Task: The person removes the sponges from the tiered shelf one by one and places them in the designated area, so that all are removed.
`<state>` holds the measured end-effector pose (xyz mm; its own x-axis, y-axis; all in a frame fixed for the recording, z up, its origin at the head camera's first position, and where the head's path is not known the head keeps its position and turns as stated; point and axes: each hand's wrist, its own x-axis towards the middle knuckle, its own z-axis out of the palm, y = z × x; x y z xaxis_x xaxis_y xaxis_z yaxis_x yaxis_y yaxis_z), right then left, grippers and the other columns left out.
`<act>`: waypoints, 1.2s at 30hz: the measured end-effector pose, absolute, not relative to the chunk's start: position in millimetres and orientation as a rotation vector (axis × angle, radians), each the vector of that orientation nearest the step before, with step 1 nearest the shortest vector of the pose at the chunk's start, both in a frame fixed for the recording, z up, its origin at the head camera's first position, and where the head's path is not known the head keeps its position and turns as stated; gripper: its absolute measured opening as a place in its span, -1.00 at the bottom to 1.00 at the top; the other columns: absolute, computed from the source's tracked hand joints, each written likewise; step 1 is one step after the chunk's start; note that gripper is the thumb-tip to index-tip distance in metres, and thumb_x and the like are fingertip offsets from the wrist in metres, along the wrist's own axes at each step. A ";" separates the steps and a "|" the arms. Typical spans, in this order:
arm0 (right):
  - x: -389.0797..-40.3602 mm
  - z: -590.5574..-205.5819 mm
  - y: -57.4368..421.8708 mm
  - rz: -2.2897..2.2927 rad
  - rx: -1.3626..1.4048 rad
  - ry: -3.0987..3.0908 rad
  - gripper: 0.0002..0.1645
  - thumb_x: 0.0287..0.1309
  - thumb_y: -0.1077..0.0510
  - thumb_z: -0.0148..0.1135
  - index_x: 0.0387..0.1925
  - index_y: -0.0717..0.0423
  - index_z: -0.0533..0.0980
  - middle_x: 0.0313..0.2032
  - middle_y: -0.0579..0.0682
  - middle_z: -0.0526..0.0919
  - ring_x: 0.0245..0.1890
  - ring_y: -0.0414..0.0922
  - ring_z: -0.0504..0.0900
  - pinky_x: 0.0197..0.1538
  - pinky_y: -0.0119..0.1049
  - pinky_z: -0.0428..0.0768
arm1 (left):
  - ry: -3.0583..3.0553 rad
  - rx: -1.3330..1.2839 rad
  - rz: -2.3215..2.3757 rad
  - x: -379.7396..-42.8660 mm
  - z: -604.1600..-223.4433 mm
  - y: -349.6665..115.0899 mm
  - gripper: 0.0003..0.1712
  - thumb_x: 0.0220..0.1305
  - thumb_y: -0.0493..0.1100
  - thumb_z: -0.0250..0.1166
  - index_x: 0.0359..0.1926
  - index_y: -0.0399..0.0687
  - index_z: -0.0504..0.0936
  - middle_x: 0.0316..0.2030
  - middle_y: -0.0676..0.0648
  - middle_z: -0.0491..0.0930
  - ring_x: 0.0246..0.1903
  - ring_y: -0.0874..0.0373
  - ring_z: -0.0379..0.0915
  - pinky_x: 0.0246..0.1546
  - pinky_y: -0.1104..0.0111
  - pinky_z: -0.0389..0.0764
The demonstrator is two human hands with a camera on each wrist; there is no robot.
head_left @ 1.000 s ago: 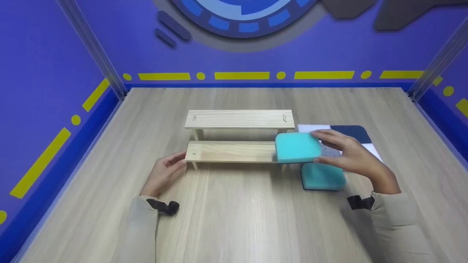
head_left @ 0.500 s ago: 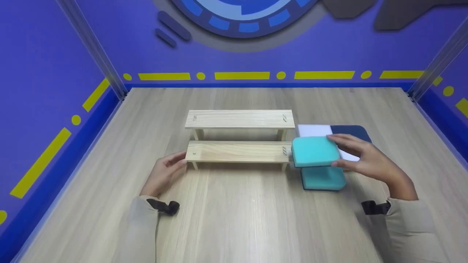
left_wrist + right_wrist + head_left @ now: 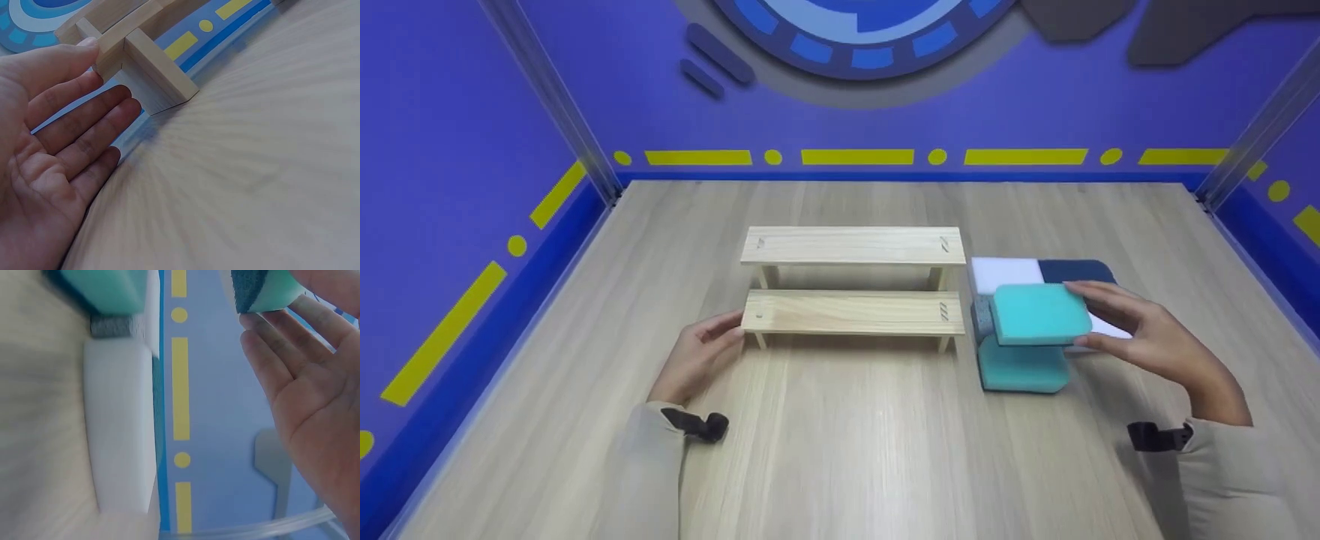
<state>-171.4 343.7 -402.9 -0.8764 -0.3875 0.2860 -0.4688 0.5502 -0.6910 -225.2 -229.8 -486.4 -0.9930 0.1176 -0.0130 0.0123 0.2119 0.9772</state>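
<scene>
My right hand pinches a turquoise sponge with a dark scouring underside, between thumb and fingers. It hovers above a second turquoise sponge and a grey speckled one, partly covering both. In the right wrist view the held sponge appears at the top, clear of the others. A two-tier wooden rack stands left of the sponges, its boards bare. My left hand pinches the left end of its lower board by thumb and index finger; in the left wrist view the other fingers extend loosely.
Behind the held sponge lie a white sponge and a dark navy one. Another white sponge lies at the near right of the group. Blue panels wall in the wooden table at the back and sides.
My right hand has carried the turquoise sponge rightward off the right end of the lower board to above the other sponges. My left hand has stayed at the rack.
</scene>
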 end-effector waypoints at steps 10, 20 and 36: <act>-164.2 -408.4 371.5 1.262 0.641 -2.704 -0.19 0.01 0.37 0.38 0.33 0.21 0.31 0.23 -0.50 0.26 0.19 -0.67 0.25 0.12 -0.85 0.28 | 2.381 0.116 1.895 -225.5 -487.8 -231.8 -0.43 0.24 -0.06 0.32 0.22 -0.21 0.49 0.25 -0.16 0.46 0.29 0.07 0.32 0.32 0.39 0.33; -157.8 -415.3 392.7 1.271 0.538 -2.782 -0.21 0.11 0.26 0.34 0.37 0.18 0.26 0.22 -0.57 0.21 0.14 -0.74 0.21 0.06 -0.87 0.29 | 2.391 0.118 1.888 -224.2 -486.9 -231.0 -0.41 0.24 -0.03 0.32 0.22 -0.22 0.49 0.23 -0.17 0.49 0.26 0.07 0.36 0.24 0.49 0.41; -149.9 -426.8 422.1 1.185 0.309 -2.932 -0.14 0.15 0.10 0.34 0.41 0.13 0.19 0.28 -0.44 0.21 0.03 -0.81 0.14 -0.02 -0.90 0.30 | 2.395 0.139 1.896 -225.0 -487.1 -231.0 -0.44 0.25 -0.05 0.32 0.21 -0.23 0.50 0.21 -0.18 0.50 0.25 0.05 0.37 0.21 0.57 0.39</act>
